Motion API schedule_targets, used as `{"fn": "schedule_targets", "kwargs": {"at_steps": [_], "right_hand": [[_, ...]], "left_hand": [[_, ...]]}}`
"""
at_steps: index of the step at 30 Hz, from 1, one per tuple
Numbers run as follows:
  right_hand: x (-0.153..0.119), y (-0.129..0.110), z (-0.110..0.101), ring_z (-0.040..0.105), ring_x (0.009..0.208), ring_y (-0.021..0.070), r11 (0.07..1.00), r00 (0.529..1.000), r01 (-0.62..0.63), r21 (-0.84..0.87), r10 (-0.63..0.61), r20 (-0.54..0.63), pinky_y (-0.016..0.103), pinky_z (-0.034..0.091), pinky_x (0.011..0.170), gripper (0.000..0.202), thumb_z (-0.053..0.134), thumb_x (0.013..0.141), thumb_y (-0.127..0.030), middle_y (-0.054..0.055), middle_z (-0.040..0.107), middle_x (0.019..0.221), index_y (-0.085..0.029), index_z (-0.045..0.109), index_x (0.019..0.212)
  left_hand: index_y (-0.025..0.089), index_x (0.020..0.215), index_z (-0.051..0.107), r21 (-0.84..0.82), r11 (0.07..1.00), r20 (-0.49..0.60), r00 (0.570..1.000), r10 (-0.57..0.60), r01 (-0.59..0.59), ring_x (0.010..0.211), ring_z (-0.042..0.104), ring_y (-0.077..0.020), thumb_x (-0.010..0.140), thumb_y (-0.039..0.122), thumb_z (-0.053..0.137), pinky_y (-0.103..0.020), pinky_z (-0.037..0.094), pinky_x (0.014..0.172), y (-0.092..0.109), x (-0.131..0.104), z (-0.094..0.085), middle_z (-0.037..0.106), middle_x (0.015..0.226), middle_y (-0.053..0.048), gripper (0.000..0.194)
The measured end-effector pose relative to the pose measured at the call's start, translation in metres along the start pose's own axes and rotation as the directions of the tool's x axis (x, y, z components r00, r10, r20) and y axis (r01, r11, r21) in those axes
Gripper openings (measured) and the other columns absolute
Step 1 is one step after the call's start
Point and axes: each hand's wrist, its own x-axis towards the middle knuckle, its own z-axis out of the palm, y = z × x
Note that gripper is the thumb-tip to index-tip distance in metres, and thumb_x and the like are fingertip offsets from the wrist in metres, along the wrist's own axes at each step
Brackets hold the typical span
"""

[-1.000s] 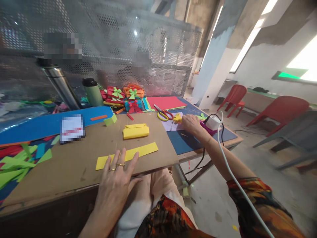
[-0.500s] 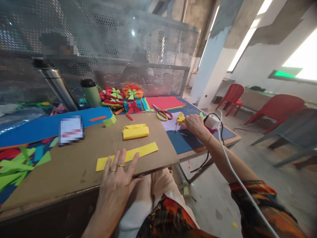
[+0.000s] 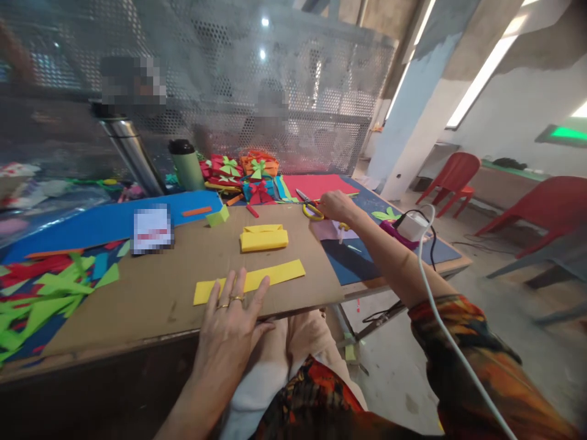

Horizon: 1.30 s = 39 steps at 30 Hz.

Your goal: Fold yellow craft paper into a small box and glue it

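My left hand [image 3: 233,311] lies flat with fingers spread on a yellow paper strip [image 3: 279,275] near the cardboard's front edge. Beyond the strip rests a folded yellow paper piece [image 3: 264,240]. My right hand [image 3: 337,205] reaches across to the scissors [image 3: 313,212], over their red handle; the yellow handle and blades show to its left. Its fingers point down and are mostly hidden, so I cannot see whether they grip. Under my right forearm, a yellow glue gun [image 3: 343,227] is partly covered, lying on purple paper [image 3: 321,230].
Cardboard [image 3: 183,275] covers the table's middle. Green paper strips [image 3: 59,287] lie left. Behind stand a steel flask [image 3: 131,146] and a green cup [image 3: 187,165], beside colourful paper bows [image 3: 259,168] and red sheets [image 3: 316,183]. A white cable [image 3: 440,318] crosses my right arm from a plug [image 3: 413,225].
My right hand has moved left from beside the glue gun to the scissors' red handle. My left hand stays on the yellow strip. The view has shifted slightly.
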Motion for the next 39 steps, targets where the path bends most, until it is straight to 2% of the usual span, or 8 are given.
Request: {"fn": "schedule_targets", "kwargs": {"at_steps": [7,11,14,21,24,27,31,39], "right_hand": [[0.052,-0.021,0.025,0.066,0.113,0.0251,0.993,0.997,-0.022,0.115,0.013,0.077,0.046,0.057,0.094,0.041,0.066,0.097,-0.039,0.013,0.064,0.131,-0.015,0.062,0.131],[0.052,-0.017,0.026,0.065,0.116,0.0360,0.965,0.997,-0.079,0.251,0.076,0.021,0.042,0.050,0.093,0.052,0.064,0.095,-0.035,0.032,0.066,0.122,0.005,0.061,0.127],[0.040,-0.013,0.010,0.070,0.091,0.0269,0.906,0.992,-0.114,0.409,0.123,0.004,0.035,0.051,0.080,0.050,0.059,0.097,-0.038,0.026,0.072,0.103,0.005,0.063,0.123],[-0.055,0.001,-0.041,0.045,0.054,0.0023,0.626,0.989,0.023,0.780,0.097,-0.107,0.022,0.037,0.055,0.046,0.043,0.105,-0.039,0.001,0.059,0.083,-0.008,0.049,0.140],[-0.122,0.006,-0.041,0.042,0.044,0.0069,0.197,0.981,0.188,0.962,0.005,-0.193,0.023,0.032,0.041,0.032,0.068,0.088,-0.048,-0.007,0.044,0.064,-0.019,0.063,0.101],[-0.182,0.007,-0.023,0.044,0.044,0.0097,0.113,0.982,0.191,0.975,-0.032,-0.189,0.026,0.034,0.037,0.051,0.083,0.069,-0.061,-0.004,0.053,0.069,-0.028,0.063,0.101],[-0.231,0.003,0.016,0.058,0.056,0.0170,0.208,0.982,0.085,0.974,-0.183,-0.046,0.030,0.048,0.044,0.050,0.082,0.071,-0.049,-0.001,0.061,0.074,-0.035,0.060,0.113],[-0.247,0.024,0.059,0.051,0.055,0.0157,0.650,0.956,0.257,0.715,-0.281,-0.089,0.029,0.044,0.047,0.045,0.069,0.085,-0.056,-0.003,0.056,0.070,-0.026,0.055,0.116]], "left_hand": [[0.017,0.150,0.055,-0.055,0.994,0.126,0.988,-0.083,0.091,0.142,0.048,-0.0480,0.074,0.037,0.090,-0.064,0.042,0.115,0.011,0.008,-0.020,0.048,0.152,-0.033,0.087],[0.018,0.151,0.054,-0.072,0.990,0.158,0.982,-0.107,0.120,0.144,0.046,-0.0464,0.075,0.038,0.089,-0.063,0.039,0.118,0.012,0.009,-0.023,0.048,0.152,-0.033,0.086],[0.020,0.151,0.054,-0.076,0.989,0.166,0.980,-0.109,0.123,0.144,0.046,-0.0464,0.074,0.039,0.089,-0.064,0.039,0.117,0.013,0.010,-0.023,0.047,0.154,-0.031,0.087],[0.019,0.149,0.055,-0.163,0.986,0.189,0.982,-0.009,0.041,0.146,0.044,-0.0446,0.077,0.045,0.086,-0.063,0.037,0.119,-0.009,0.009,-0.023,0.046,0.156,-0.029,0.083],[0.021,0.146,0.057,-0.269,0.963,0.184,0.982,0.051,0.000,0.150,0.040,-0.0413,0.084,0.051,0.078,-0.062,0.035,0.121,-0.027,0.005,-0.027,0.046,0.158,-0.024,0.072],[0.021,0.141,0.062,-0.337,0.941,0.162,0.984,0.077,-0.018,0.154,0.034,-0.0403,0.086,0.055,0.074,-0.063,0.034,0.121,-0.038,0.002,-0.033,0.043,0.161,-0.022,0.066],[0.014,0.132,0.066,-0.368,0.926,0.090,0.988,0.125,-0.084,0.153,0.036,-0.0389,0.088,0.058,0.070,-0.061,0.032,0.124,-0.039,0.006,-0.041,0.047,0.158,-0.023,0.062],[0.014,0.136,0.060,-0.481,0.866,0.008,0.987,0.161,-0.137,0.128,0.060,-0.0328,0.097,0.056,0.057,-0.052,0.051,0.108,-0.028,0.014,-0.034,0.065,0.132,-0.020,0.058]]}}
